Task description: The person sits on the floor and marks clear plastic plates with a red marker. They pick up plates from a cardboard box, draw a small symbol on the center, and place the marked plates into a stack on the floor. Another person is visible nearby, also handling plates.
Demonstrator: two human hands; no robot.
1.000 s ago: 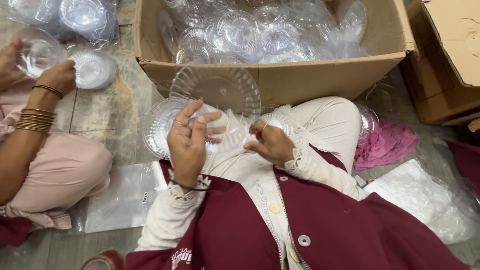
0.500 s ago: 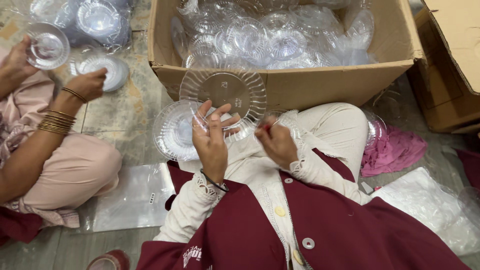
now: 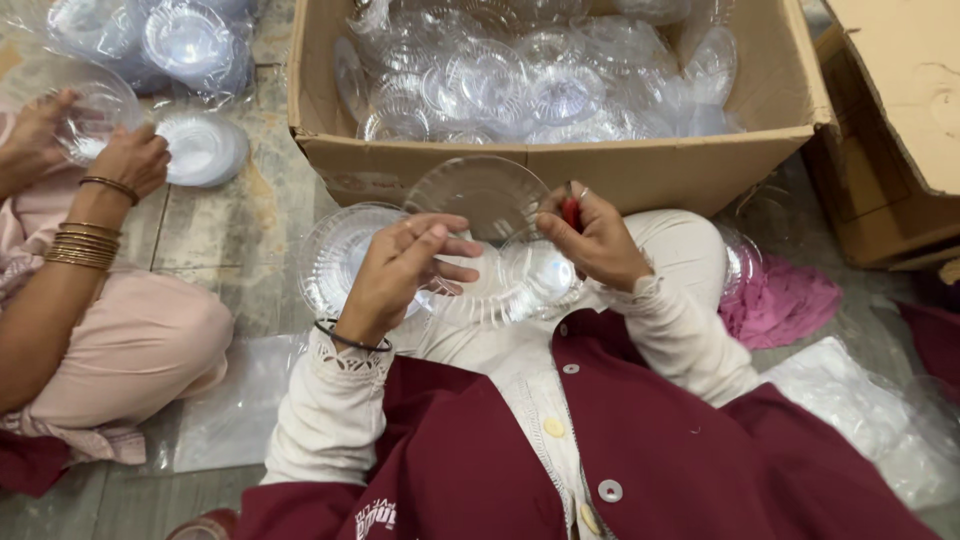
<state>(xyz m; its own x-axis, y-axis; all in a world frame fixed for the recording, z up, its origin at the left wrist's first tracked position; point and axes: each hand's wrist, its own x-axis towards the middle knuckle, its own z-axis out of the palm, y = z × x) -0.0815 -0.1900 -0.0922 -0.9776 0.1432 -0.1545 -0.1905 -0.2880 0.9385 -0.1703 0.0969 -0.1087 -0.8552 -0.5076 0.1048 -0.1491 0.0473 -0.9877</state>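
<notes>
Both hands risen since earlier frame, plate now tilted up off lap.

Head view: left hand (image 3: 395, 270) at centre, fingers spread under clear plastic plate (image 3: 480, 195), steadying rim. Right hand (image 3: 595, 240) closed on small red tool (image 3: 571, 212) at plate edge, second clear dish (image 3: 540, 270) just below. Cardboard box (image 3: 640, 165) of clear dishes close ahead, within reach. Co-worker's hands (image 3: 130, 160) at upper left hold clear bowl (image 3: 95, 110).
</notes>
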